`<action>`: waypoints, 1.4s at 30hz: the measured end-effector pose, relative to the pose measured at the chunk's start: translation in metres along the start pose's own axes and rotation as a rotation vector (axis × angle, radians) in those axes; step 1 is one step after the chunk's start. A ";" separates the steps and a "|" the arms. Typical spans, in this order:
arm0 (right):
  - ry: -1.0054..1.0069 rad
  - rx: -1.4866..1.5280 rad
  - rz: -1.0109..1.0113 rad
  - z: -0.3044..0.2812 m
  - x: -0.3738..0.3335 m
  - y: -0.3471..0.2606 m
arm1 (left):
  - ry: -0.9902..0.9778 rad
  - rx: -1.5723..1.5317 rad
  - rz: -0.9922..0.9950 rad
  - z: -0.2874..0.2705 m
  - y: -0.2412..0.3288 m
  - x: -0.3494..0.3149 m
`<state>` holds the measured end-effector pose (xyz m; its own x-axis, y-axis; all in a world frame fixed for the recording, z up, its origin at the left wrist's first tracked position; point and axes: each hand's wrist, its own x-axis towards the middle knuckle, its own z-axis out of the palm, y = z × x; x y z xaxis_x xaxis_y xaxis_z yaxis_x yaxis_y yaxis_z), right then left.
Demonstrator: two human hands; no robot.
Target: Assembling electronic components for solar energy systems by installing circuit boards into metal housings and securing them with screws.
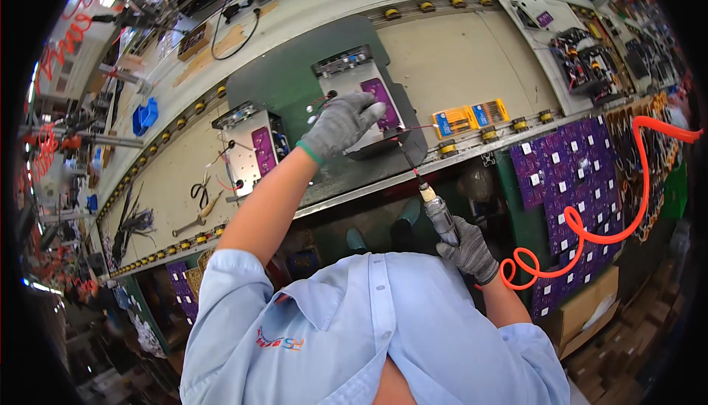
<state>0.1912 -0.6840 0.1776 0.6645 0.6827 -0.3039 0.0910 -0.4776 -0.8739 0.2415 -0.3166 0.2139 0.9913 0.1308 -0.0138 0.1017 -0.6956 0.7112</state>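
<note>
My right hand (472, 251), in a grey glove, is closed round the body of an air screwdriver (441, 220). Its long thin bit points up and left toward the near edge of a metal chassis (346, 79). A purple circuit board (382, 102) lies in that chassis. Over the board reaches my left hand (343, 125), gloved in grey with a green cuff. Its fingers are extended and slightly bent, their tips at the board; nothing shows in them. To its left stands a second metal chassis (242, 150) with its own purple board (263, 150) and loose wires.
A dark green mat (284, 84) lies under both chassis. Yellow boxes of bits (470, 117) stand to the right on the roller line. An orange-red coiled hose (582, 237) hangs at the right, before purple circuit boards (571, 176). Scissors (199, 192) and a hammer-like tool (198, 217) lie at left.
</note>
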 end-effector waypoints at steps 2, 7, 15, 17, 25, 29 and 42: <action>0.001 -0.056 0.101 0.001 -0.001 0.022 | -0.178 0.333 0.130 0.025 0.005 0.051; 0.031 -0.044 0.091 0.021 0.013 0.062 | -0.495 0.768 0.302 0.086 0.000 0.117; 0.028 0.035 0.168 0.026 0.026 0.066 | -0.719 1.109 0.378 0.107 -0.015 0.125; 0.007 0.041 0.176 0.026 0.028 0.064 | -0.658 1.081 0.375 0.106 -0.015 0.124; 0.051 -0.003 0.130 0.031 0.026 0.065 | -0.644 1.075 0.376 0.105 -0.014 0.124; 0.065 -0.016 0.101 0.030 0.028 0.063 | -0.649 1.069 0.367 0.105 -0.013 0.125; 0.053 0.010 0.142 0.028 0.030 0.051 | -0.666 1.040 0.334 0.105 -0.015 0.127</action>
<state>0.1952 -0.6721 0.1129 0.7081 0.5789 -0.4043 -0.0133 -0.5615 -0.8274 0.3742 -0.3638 0.1271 0.8006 -0.3241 -0.5039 -0.4412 -0.8880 -0.1298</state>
